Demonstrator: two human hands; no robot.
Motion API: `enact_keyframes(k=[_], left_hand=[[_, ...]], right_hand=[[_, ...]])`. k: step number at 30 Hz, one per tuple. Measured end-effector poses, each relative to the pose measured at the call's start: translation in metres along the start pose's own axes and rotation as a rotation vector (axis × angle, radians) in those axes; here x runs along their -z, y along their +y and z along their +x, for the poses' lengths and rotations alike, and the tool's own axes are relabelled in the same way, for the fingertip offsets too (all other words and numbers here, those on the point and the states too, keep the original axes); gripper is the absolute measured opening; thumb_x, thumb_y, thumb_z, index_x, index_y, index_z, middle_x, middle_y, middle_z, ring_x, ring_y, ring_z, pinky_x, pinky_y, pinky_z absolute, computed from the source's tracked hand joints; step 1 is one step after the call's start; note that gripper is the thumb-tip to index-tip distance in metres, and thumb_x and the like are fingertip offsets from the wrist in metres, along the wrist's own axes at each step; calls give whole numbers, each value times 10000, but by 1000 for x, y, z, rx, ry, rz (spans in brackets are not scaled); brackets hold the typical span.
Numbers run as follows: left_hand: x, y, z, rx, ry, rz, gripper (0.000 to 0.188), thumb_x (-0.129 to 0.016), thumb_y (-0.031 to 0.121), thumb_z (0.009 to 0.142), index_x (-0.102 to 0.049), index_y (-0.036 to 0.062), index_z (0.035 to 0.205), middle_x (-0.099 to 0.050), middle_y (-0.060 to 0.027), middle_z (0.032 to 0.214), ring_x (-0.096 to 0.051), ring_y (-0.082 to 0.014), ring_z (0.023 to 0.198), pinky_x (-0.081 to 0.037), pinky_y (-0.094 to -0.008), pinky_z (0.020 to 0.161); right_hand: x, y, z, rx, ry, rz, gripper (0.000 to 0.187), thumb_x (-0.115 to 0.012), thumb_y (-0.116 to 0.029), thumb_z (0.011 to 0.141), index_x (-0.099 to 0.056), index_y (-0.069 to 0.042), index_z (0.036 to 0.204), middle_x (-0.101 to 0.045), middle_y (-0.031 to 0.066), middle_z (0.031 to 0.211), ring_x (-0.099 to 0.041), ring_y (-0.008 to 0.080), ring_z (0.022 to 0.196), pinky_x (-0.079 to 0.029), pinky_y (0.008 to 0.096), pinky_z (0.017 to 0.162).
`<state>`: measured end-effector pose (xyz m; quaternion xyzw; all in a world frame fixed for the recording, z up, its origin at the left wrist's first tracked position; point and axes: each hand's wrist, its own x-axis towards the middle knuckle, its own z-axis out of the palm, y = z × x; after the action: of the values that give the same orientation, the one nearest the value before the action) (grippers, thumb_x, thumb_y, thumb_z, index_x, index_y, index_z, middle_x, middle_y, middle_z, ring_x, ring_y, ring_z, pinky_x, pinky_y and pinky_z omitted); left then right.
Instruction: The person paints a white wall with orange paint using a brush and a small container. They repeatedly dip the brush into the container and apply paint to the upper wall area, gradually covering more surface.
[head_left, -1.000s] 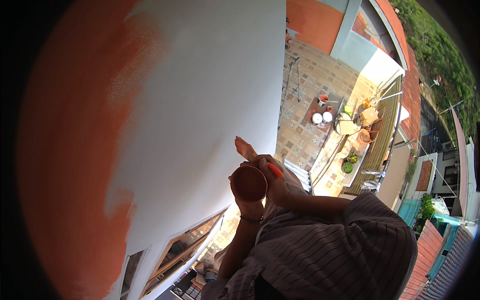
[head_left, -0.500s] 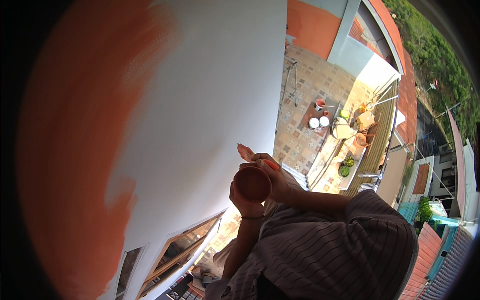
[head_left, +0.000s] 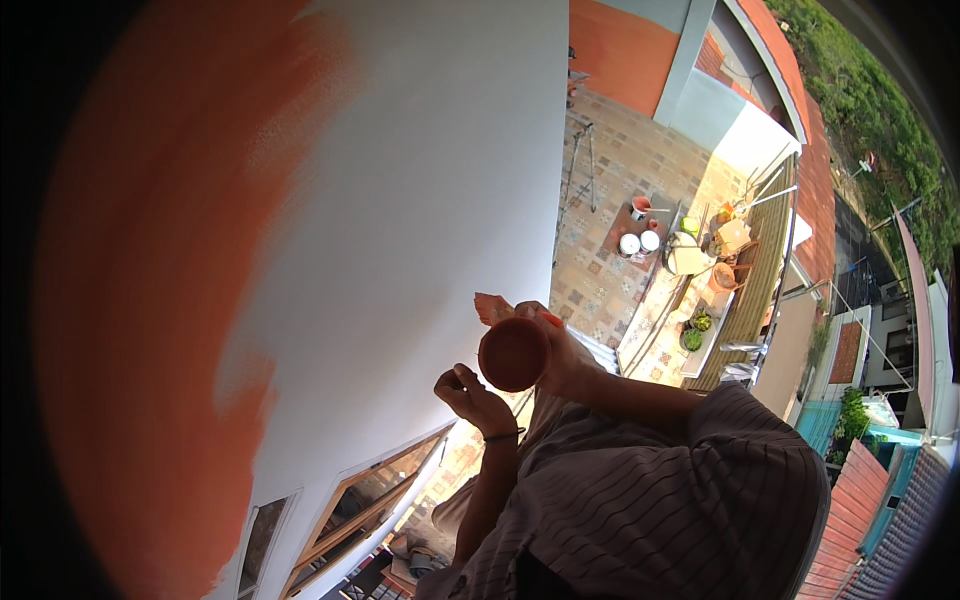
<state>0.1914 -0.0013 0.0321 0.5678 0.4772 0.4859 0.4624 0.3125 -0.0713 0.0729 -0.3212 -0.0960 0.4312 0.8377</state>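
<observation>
Near the middle of the view, out in front of the smooth white wall (head_left: 400, 220), here's the round, reddish-brown, open-topped cup (head_left: 514, 355), and the right hand (head_left: 562, 362) has it from the right-hand side! That hand is doing double duty, fingers closed around a flat paintbrush (head_left: 491, 308) too: ragged, orange-stained bristles poke out past the cup, a scrap of bright orange handle shows beyond the knuckles.

Over to the left hand (head_left: 474, 402), a thin dark band at its wrist: it hangs just beside the cup, apart from it, fingers curled in toward the thumb. Is anything pinched in there? I cannot tell!

Now the lettering: the cup's outer side is hidden, and down on the patterned tile floor (head_left: 590, 285), any print on the two white-lidded round buckets (head_left: 629, 244) is far too small to read.

And the edges! The wall's long upright edge runs down near the bristles, with tiles opening out far below. To the left, a broad white stretch reaches to the ragged border of the orange paint (head_left: 170, 260). Below sits the brown wooden-framed window (head_left: 345, 508), while the dark striped shirt (head_left: 670, 480) crowds the lower right.
</observation>
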Motion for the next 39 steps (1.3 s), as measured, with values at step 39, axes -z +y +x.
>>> enact_keyframes(k=[39], left_hand=[[121, -310, -34, -281, -1678, 241, 177, -667, 197, 880, -759, 60, 944, -732, -154, 952, -712, -350, 873, -578, -430, 768]], right_hand=[[36, -80, 11, 5, 339, 166, 311, -621, -378, 1070, -535, -101, 1181, -665, 122, 1186, -682, 193, 1026, -577, 352, 867]])
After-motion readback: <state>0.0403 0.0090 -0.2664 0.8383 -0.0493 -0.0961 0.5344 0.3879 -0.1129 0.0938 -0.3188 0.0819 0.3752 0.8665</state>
